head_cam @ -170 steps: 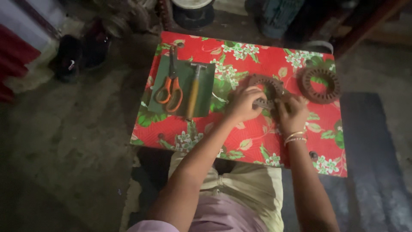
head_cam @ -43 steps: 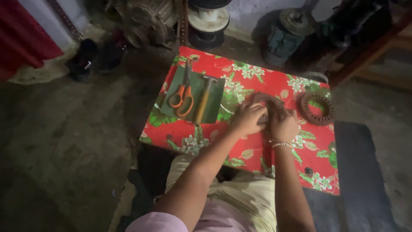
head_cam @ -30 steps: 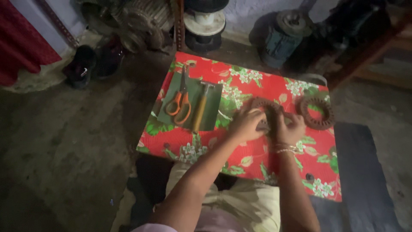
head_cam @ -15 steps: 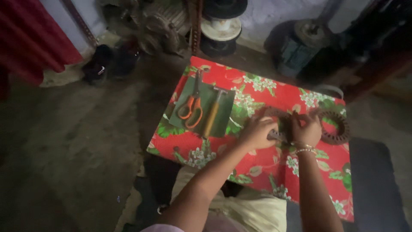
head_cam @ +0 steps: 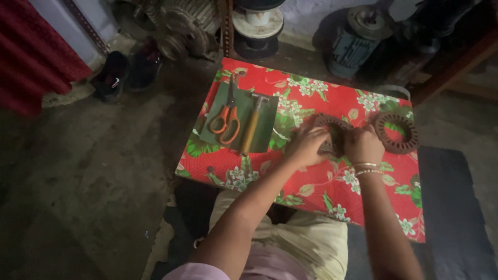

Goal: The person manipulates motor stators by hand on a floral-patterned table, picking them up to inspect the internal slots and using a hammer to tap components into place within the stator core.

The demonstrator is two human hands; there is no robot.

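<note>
Sitting person: lap and light trousers at the bottom edge, both forearms reaching out over a low table (head_cam: 311,192) under a red flowered cloth.
Left hand (head_cam: 307,146): fingers curled together, clamped on the left side of a dark toothed metal ring (head_cam: 332,127).
Right hand (head_cam: 364,145): fingers bent and closed over the right side of the same ring; bangles on the wrist.
Ring location: on the cloth, right of table middle, between the 2 hands, mostly covered by them; flat or tilted, cannot tell.
Handling, judged: looks like a stack of steel plates, so stiff, heavy for its size, not fragile. Slotted teeth may be sharp and may snag. Best hold looks like the smooth outer rim on 2 opposite sides, as both hands sit now; fingers in the slots seems a poor grip.
Second ring (head_cam: 397,132): same kind, flat on the cloth, just beside the right hand, untouched.
Green mat (head_cam: 212,132): left part of the table, with orange-handled scissors (head_cam: 225,118) and a wooden-handled hammer (head_cam: 251,127) side by side, well apart from the hands.
Far floor: 2 wire spools (head_cam: 258,26), an electric motor (head_cam: 358,36), dark shoes (head_cam: 111,78) at left.
</note>
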